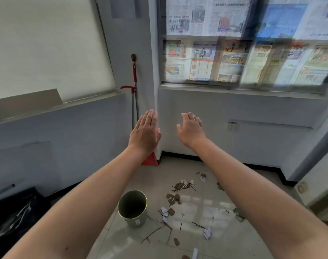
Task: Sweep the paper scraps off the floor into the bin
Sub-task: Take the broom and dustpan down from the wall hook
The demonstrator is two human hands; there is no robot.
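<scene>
Paper scraps [175, 199], cardboard bits and thin sticks lie scattered over the tiled floor at the lower middle. A round metal bin [132, 208] stands upright just left of them. A red-handled broom [134, 86] and a red dustpan [150, 159] lean in the wall corner beyond. Both my arms stretch forward. My left hand [145, 133] is flat with straight fingers, in front of the broom's poles, holding nothing. My right hand [191, 129] hangs to its right with loosely bent fingers, also holding nothing.
A window covered with newspaper sheets [234, 53] fills the upper right above a sill. A wall socket [232, 126] sits on the right wall. A dark bag [15, 212] lies at the lower left. A whiteboard ledge [56, 105] runs along the left wall.
</scene>
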